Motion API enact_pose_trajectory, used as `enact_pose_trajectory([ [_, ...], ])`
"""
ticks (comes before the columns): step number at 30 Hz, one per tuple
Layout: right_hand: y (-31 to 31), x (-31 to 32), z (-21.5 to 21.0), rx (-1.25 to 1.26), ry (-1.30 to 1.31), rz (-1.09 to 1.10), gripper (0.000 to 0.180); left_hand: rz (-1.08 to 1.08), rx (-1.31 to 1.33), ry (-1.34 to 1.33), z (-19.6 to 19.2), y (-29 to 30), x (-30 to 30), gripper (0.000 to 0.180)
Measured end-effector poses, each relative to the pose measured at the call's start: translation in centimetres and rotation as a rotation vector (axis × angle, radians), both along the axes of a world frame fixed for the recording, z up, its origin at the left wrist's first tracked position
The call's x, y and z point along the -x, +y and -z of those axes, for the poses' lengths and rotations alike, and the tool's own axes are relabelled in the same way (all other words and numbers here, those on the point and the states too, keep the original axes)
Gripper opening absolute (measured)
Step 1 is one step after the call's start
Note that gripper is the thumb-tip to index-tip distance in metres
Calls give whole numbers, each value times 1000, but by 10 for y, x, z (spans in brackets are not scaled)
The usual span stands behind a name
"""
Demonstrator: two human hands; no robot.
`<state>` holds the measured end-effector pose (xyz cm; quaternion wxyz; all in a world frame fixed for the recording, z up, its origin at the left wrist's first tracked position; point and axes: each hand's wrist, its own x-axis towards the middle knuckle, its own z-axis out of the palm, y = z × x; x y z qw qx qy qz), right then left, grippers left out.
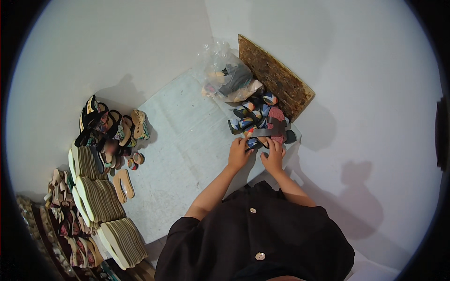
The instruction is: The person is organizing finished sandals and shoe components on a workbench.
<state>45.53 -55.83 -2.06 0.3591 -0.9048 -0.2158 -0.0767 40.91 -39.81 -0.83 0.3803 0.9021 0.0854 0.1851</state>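
Layout: your hands at the mat's 3 o'clock edge.
Sandal [275, 125] lies under your left hand [239, 153] and right hand [273, 157], on the strap pile [253, 114]. Plastic bag [229, 77] at 12 on the mat [183, 154], board [274, 77] at 1. Sole stacks [101, 201] at 9, finished sandals [105, 126] at 10.

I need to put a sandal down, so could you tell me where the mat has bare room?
The mat is bare mid-way, between the stacked soles and both hands. It's crowded by the strap pile and plastic bag.
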Motion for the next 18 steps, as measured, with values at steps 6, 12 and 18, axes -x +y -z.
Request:
enact_pose_trajectory([
  [6, -1, -8, 0, 20, 8, 60, 51, 59, 52, -43, -7, 10, 24, 46],
  [12, 8, 14, 2, 69, -45, -162, 45, -104, 62, -122, 5, 28, 58, 40],
  [18, 20, 31, 4, 80, 59, -314, 41, -164, 9, 21, 5, 45, 93, 36],
])
